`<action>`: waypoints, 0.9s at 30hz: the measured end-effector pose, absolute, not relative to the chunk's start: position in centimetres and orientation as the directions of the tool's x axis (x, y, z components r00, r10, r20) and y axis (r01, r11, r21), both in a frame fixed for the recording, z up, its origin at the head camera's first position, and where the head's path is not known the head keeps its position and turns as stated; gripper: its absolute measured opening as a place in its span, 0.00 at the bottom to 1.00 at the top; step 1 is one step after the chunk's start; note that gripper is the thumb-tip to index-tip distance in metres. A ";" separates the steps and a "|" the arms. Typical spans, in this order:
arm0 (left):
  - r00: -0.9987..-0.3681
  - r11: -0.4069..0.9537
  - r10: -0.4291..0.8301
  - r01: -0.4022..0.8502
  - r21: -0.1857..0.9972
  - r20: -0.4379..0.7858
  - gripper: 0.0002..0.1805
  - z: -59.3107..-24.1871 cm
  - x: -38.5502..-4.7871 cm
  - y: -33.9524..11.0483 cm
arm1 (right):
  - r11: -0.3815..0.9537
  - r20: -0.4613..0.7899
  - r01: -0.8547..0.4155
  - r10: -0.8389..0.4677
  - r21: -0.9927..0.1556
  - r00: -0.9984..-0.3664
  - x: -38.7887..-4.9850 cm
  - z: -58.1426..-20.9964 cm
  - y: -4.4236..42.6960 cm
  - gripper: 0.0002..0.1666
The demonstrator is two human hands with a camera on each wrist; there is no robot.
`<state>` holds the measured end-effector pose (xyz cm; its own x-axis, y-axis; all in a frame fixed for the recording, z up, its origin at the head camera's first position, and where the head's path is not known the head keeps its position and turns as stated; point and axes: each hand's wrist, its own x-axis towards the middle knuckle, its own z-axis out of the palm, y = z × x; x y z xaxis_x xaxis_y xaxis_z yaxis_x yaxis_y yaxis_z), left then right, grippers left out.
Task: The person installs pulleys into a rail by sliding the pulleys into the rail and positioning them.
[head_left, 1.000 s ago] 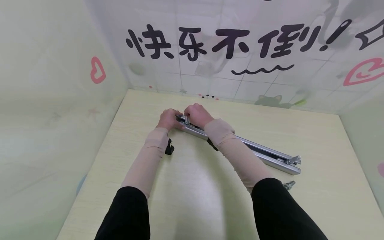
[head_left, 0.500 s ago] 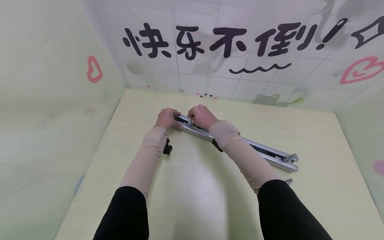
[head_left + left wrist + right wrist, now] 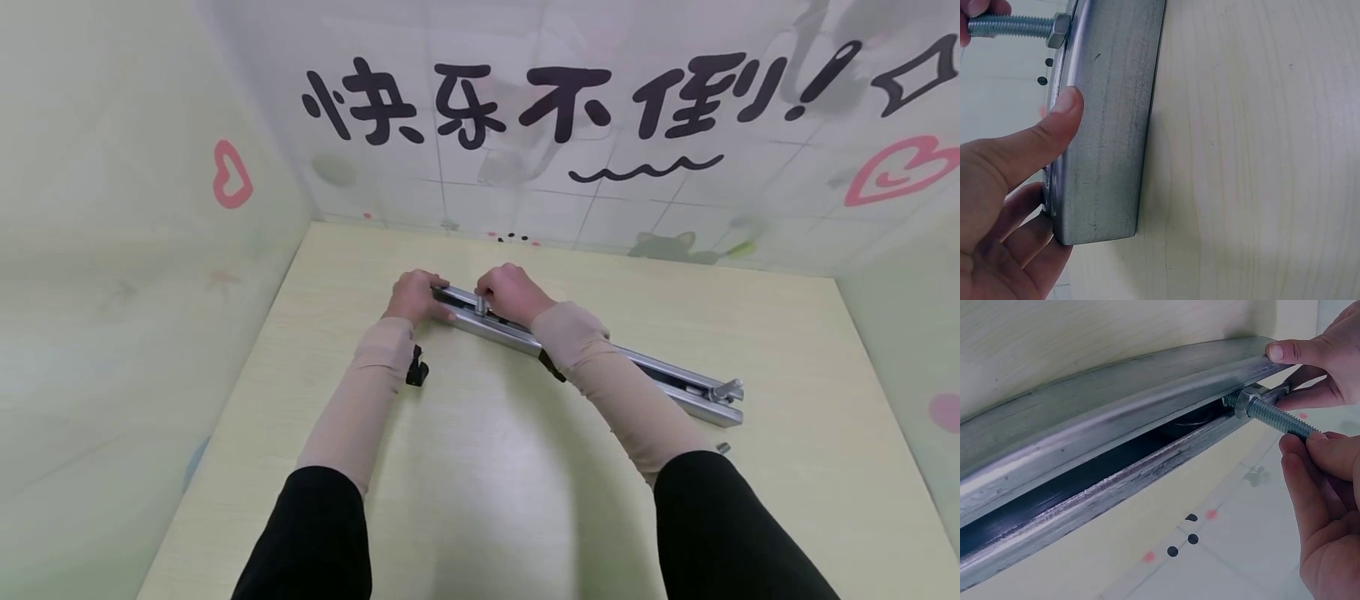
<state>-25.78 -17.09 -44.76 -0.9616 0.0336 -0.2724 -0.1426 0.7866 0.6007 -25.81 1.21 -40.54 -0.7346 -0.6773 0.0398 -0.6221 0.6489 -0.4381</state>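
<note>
A slotted metal strut channel [image 3: 495, 332] lies slantwise on the table, its slot facing up. At its left end my left hand [image 3: 412, 297] grips it, thumb on the near wall [image 3: 1107, 125] and fingers round the far side. Out of the slot stands a threaded bolt [image 3: 1282, 417] with a hex nut [image 3: 1246, 402] down at the channel's lips. My right hand [image 3: 517, 293] pinches the free end of that bolt between thumb and fingertips. What sits below the nut inside the slot is mostly hidden.
Another bolt [image 3: 725, 390] leans in the slot at the channel's right end. A further metal piece [image 3: 723, 448] on the table is mostly covered by my right sleeve. A printed wall sheet [image 3: 480, 200] borders the table's back edge.
My right hand and the bolt have slid right along the slot, away from the channel's left end. My left hand keeps its grip. The right sleeve now covers more of the loose metal piece.
</note>
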 end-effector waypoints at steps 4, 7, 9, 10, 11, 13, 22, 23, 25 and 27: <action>-0.962 0.778 0.034 -0.144 0.612 -0.270 0.38 -44.8 -25.9 -17.1 | 0.645 0.048 -0.626 -0.679 -0.437 -0.733 -25.7 -40.5 1.5 0.13; -0.962 0.775 0.035 -0.145 0.615 -0.270 0.38 -44.9 -25.9 -17.1 | 0.646 0.039 -0.623 -0.680 -0.440 -0.732 -25.6 -40.6 1.8 0.13; -0.963 0.775 0.034 -0.145 0.615 -0.269 0.38 -44.9 -26.0 -17.1 | 0.649 0.030 -0.618 -0.678 -0.443 -0.734 -25.6 -40.6 1.9 0.13; -0.963 0.778 0.037 -0.141 0.612 -0.268 0.38 -44.9 -26.0 -17.1 | 0.650 0.028 -0.617 -0.678 -0.444 -0.734 -25.6 -40.6 2.1 0.13; -0.962 0.778 0.037 -0.141 0.612 -0.269 0.38 -44.9 -26.0 -17.1 | 0.650 0.027 -0.615 -0.677 -0.446 -0.735 -25.6 -40.6 2.2 0.12; -0.962 0.779 0.036 -0.142 0.611 -0.270 0.38 -44.9 -25.9 -17.0 | 0.647 0.035 -0.620 -0.679 -0.444 -0.733 -25.5 -40.7 2.4 0.11; -0.959 0.774 0.033 -0.152 0.614 -0.280 0.39 -44.6 -25.7 -16.9 | 0.630 0.064 -0.638 -0.688 -0.442 -0.723 -25.1 -40.7 3.6 0.11; -0.959 0.772 0.033 -0.155 0.617 -0.282 0.39 -44.5 -25.6 -16.9 | 0.630 0.063 -0.638 -0.688 -0.443 -0.723 -25.0 -40.6 3.7 0.11; -0.959 0.769 0.032 -0.157 0.620 -0.282 0.39 -44.5 -25.5 -16.9 | 0.627 0.065 -0.640 -0.690 -0.445 -0.721 -24.9 -40.6 3.9 0.11; -0.958 0.769 0.032 -0.158 0.620 -0.284 0.38 -44.4 -25.5 -16.9 | 0.621 0.072 -0.640 -0.690 -0.452 -0.720 -24.8 -40.5 4.1 0.11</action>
